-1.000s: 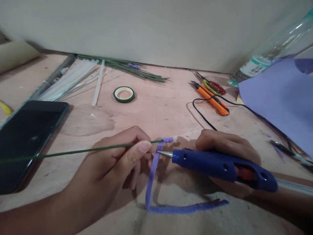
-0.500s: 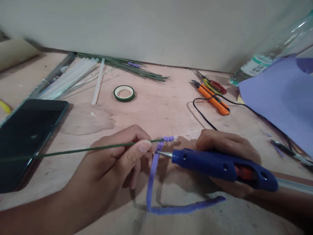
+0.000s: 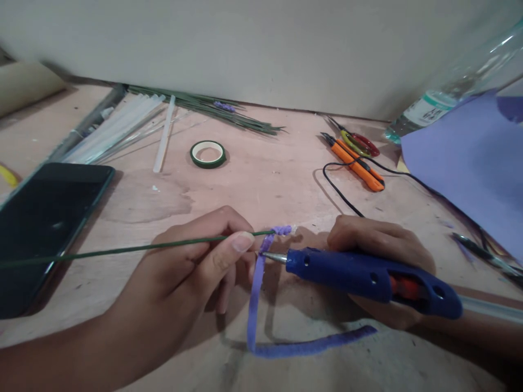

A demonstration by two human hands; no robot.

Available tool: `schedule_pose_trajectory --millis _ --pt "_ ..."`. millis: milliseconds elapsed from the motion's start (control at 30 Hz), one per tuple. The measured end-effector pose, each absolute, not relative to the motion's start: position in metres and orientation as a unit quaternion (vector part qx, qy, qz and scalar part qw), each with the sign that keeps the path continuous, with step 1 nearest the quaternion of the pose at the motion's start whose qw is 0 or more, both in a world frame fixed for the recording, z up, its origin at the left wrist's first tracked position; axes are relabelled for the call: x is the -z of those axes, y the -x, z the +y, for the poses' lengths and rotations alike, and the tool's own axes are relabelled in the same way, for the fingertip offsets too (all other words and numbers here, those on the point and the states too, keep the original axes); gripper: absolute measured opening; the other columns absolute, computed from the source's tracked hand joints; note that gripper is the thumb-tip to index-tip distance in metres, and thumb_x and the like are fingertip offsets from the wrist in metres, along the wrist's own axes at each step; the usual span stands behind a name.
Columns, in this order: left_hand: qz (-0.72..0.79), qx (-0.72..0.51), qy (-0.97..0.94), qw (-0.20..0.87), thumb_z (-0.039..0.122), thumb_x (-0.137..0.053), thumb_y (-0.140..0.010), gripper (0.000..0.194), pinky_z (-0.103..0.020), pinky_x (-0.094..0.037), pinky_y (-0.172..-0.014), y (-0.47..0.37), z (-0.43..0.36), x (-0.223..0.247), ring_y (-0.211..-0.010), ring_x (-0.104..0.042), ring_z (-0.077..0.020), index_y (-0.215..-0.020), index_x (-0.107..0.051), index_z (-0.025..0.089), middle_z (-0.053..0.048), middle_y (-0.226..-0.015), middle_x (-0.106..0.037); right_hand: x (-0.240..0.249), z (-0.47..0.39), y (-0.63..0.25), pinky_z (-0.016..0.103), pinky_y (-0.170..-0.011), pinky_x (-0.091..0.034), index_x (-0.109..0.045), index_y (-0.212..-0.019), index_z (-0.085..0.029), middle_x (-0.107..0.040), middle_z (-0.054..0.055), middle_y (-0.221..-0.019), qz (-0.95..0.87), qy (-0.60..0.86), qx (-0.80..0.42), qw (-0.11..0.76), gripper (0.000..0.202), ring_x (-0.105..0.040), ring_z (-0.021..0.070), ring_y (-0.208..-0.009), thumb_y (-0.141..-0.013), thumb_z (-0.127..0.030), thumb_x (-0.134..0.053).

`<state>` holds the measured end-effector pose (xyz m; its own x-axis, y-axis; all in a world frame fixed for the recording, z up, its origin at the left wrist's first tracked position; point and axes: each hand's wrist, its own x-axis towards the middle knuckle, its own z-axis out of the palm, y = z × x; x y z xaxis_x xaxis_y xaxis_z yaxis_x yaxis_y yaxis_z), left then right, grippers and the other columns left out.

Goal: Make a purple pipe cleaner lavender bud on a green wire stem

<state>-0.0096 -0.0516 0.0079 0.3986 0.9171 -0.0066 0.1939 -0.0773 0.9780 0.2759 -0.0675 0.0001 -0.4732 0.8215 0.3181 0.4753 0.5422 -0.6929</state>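
Observation:
My left hand (image 3: pixel 196 267) pinches a thin green wire stem (image 3: pixel 134 250) between thumb and forefinger, the stem running off to the left edge. Around its right end winds a purple strip (image 3: pixel 254 305), coiled at the tip. The rest of the strip hangs past my left fingers and bends along the table to the right. My right hand (image 3: pixel 379 245) is closed around a blue hot glue gun (image 3: pixel 343 275) with a clear glue stick at its back. The gun's metal nozzle touches or nearly touches the strip just below the coil.
Behind lie a roll of green tape (image 3: pixel 208 154), glue sticks (image 3: pixel 118 128) and green stems (image 3: pixel 204 109). A phone (image 3: pixel 53 234) rests at left. To the right are an orange cutter (image 3: pixel 355 163), scissors (image 3: pixel 359 144), a black cord (image 3: pixel 341 196), a pen (image 3: pixel 486 253), purple sheet (image 3: pixel 461 158) and bottle (image 3: pixel 433 109).
Both hands stay almost in place. The glue gun has shifted very slightly to the left, its nozzle still at the strip near the coil.

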Motion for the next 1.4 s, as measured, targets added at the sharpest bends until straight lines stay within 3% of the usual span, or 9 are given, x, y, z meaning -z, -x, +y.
schedule_pose_trajectory --millis 333,533,767,833,967,1067,1133,1267,1400 --pt "0.448 -0.324 -0.644 0.530 0.039 -0.052 -0.115 0.038 -0.020 -0.051 -0.050 0.011 -0.051 -0.004 -0.049 -0.061 -0.0097 -0.087 -0.072 0.022 -0.001 -0.076 -0.078 -0.006 -0.064 -0.281 0.036 -0.059 -0.048 -0.062 -0.105 -0.026 -0.065 0.003 -0.081 -0.833 0.373 -0.260 0.316 0.017 -0.064 0.0206 -0.067 -0.091 -0.026 -0.071" --pt "0.444 -0.379 -0.653 0.483 0.043 -0.055 -0.114 0.040 -0.020 -0.047 -0.041 0.014 -0.051 -0.007 -0.044 -0.059 -0.0095 -0.085 -0.075 0.023 0.001 -0.071 -0.074 -0.009 -0.060 -0.287 0.036 -0.061 -0.054 -0.069 -0.106 -0.028 -0.074 0.004 -0.086 -0.822 0.382 -0.267 0.328 0.021 -0.070 0.0215 -0.069 -0.087 -0.022 -0.076" --pt "0.461 -0.422 -0.631 0.459 0.042 -0.061 -0.111 0.042 -0.017 -0.041 -0.040 0.012 -0.050 -0.012 -0.043 -0.051 -0.0065 -0.077 -0.072 0.021 0.004 -0.063 -0.062 -0.020 -0.045 -0.328 0.038 -0.061 -0.050 -0.072 -0.105 -0.028 -0.075 0.007 -0.092 -0.828 0.474 -0.129 0.270 0.014 -0.068 0.0252 -0.073 -0.099 -0.041 -0.072" --pt "0.459 -0.413 -0.628 0.474 0.043 -0.061 -0.112 0.040 -0.016 -0.038 -0.042 0.012 -0.050 -0.012 -0.046 -0.048 -0.0055 -0.082 -0.074 0.020 0.005 -0.064 -0.059 -0.018 -0.034 -0.348 0.042 -0.068 -0.054 -0.070 -0.107 -0.028 -0.074 0.011 -0.098 -0.852 0.468 -0.049 0.230 0.019 -0.068 0.0294 -0.083 -0.100 -0.046 -0.071" --pt "0.432 -0.397 -0.623 0.518 0.045 -0.061 -0.114 0.040 -0.017 -0.029 -0.041 0.014 -0.052 -0.009 -0.049 -0.044 -0.0050 -0.085 -0.072 0.020 0.006 -0.066 -0.055 -0.025 -0.021 -0.380 0.057 -0.099 -0.062 -0.072 -0.128 -0.028 -0.073 0.019 -0.134 -0.892 0.434 -0.042 0.116 0.028 -0.068 0.0413 -0.131 -0.105 -0.038 -0.060" --pt "0.406 -0.397 -0.615 0.547 0.046 -0.062 -0.113 0.040 -0.017 -0.031 -0.043 0.013 -0.053 -0.010 -0.052 -0.045 -0.0065 -0.084 -0.070 0.020 0.005 -0.066 -0.055 -0.046 -0.029 -0.372 0.056 -0.099 -0.063 -0.067 -0.150 -0.031 -0.071 0.017 -0.151 -0.916 0.380 -0.077 0.098 0.048 -0.069 0.0415 -0.139 -0.102 -0.033 -0.064" --pt "0.394 -0.394 -0.616 0.557 0.047 -0.061 -0.113 0.042 -0.017 -0.033 -0.045 0.012 -0.054 -0.011 -0.054 -0.045 -0.0075 -0.083 -0.070 0.019 0.004 -0.066 -0.055 -0.062 -0.038 -0.346 0.049 -0.100 -0.061 -0.068 -0.147 -0.033 -0.073 0.010 -0.147 -0.900 0.411 -0.118 0.086 0.044 -0.073 0.0328 -0.131 -0.108 -0.018 -0.054" --pt "0.381 -0.391 -0.599 0.586 0.052 -0.066 -0.109 0.043 -0.017 -0.038 -0.048 0.009 -0.058 -0.016 -0.057 -0.048 -0.0096 -0.082 -0.071 0.018 0.003 -0.066 -0.057 -0.071 -0.050 -0.276 0.035 -0.093 -0.058 -0.068 -0.131 -0.022 -0.078 0.007 -0.119 -0.882 0.364 -0.241 0.179 0.022 -0.074 0.0211 -0.109 -0.115 -0.031 -0.056" --pt "0.375 -0.391 -0.579 0.609 0.053 -0.069 -0.107 0.042 -0.017 -0.043 -0.053 0.011 -0.059 -0.016 -0.063 -0.052 -0.0113 -0.083 -0.073 0.019 0.001 -0.072 -0.059 -0.054 -0.045 -0.236 0.030 -0.081 -0.052 -0.066 -0.102 -0.018 -0.071 0.004 -0.092 -0.869 0.281 -0.343 0.222 0.028 -0.067 0.0154 -0.086 -0.118 -0.025 -0.044"
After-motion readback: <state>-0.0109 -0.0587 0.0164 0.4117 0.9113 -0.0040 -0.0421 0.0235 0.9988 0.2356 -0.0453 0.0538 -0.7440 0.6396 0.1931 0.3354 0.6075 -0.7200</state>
